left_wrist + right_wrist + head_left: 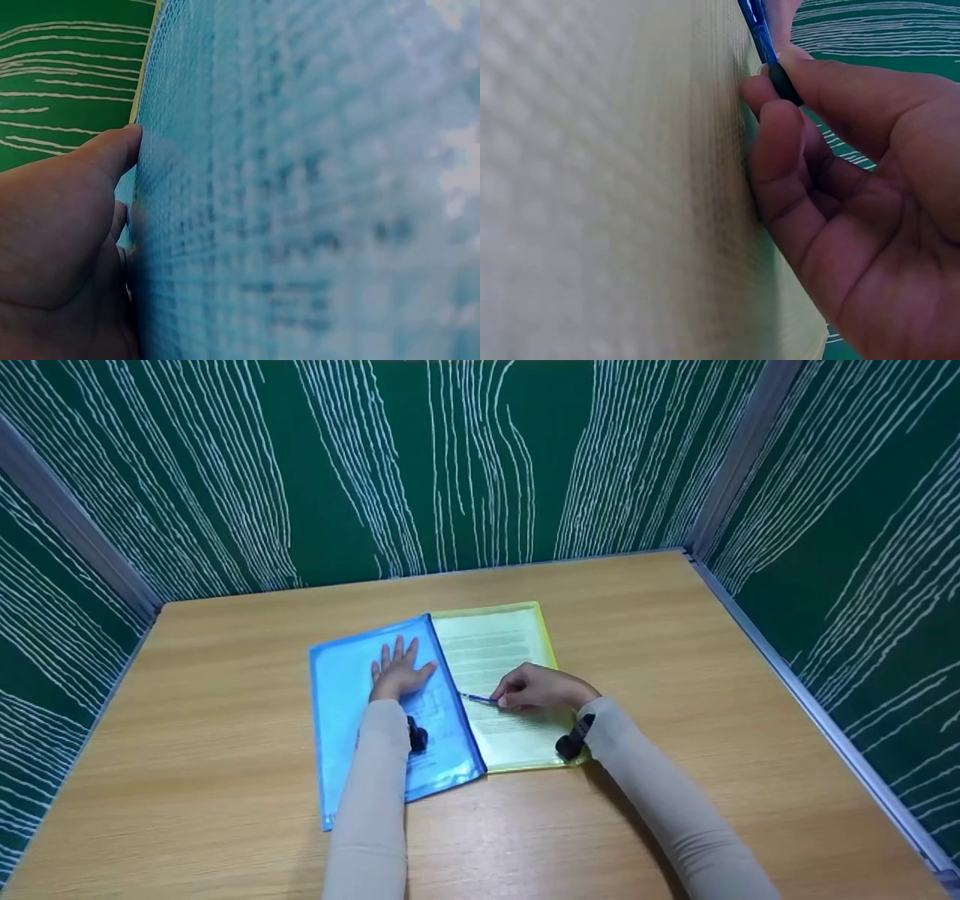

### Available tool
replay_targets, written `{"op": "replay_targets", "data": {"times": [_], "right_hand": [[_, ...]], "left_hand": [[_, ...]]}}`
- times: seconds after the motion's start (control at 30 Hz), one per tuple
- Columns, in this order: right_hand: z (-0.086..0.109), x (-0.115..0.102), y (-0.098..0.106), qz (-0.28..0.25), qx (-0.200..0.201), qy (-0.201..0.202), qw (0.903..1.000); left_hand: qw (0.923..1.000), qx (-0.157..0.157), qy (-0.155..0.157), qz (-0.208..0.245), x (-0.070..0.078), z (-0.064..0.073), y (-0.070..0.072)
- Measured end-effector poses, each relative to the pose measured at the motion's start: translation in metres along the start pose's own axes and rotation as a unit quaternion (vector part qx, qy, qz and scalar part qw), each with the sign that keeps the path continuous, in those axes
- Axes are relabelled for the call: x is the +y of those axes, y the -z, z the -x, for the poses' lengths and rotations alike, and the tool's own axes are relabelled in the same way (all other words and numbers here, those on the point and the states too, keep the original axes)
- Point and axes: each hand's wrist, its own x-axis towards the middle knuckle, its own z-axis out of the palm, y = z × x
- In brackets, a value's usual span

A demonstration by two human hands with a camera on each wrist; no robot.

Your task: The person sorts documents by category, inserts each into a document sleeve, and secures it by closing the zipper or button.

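Observation:
A blue mesh zip folder (439, 739) with printed paper showing through lies on the table, overlapping a yellow mesh folder (517, 742) to its right. My left hand (399, 671) rests with spread fingers on the upper part of the blue folder; the left wrist view shows its thumb (120, 150) against the mesh. Over the yellow folder, my right hand (536, 688) pinches a thin blue zipper pull (478, 699) at the blue folder's dark right edge. In the right wrist view the pull's dark end (784, 84) sits between thumb and fingertips.
Both folders lie on a wooden table (225, 720). Green panels (495, 472) with white wavy lines stand behind it and at both sides, joined by grey corner posts (739, 450). A small black camera is strapped to each wrist.

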Motion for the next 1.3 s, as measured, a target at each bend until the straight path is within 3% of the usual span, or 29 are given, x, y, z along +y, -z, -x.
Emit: {"op": "replay_targets", "data": {"times": [0.27, 0.57, 1.03, 1.3], "right_hand": [[0.005, 0.001, -0.002, 0.037, -0.006, 0.052, 0.9979], [0.013, 0.000, -0.007, 0.033, -0.035, 0.090, 0.9948], [0.024, 0.001, -0.009, 0.055, -0.067, 0.090, 0.9921], [0.027, 0.000, -0.013, 0.048, -0.090, 0.113, 0.9884]], "left_hand": [[0.9998, 0.010, -0.015, -0.006, -0.005, 0.000, 0.000], [0.9999, 0.010, -0.013, 0.001, -0.009, -0.001, 0.000], [0.9997, 0.019, -0.010, 0.009, -0.006, -0.001, -0.003], [0.9997, 0.018, -0.013, 0.014, -0.010, -0.002, 0.000]]}}
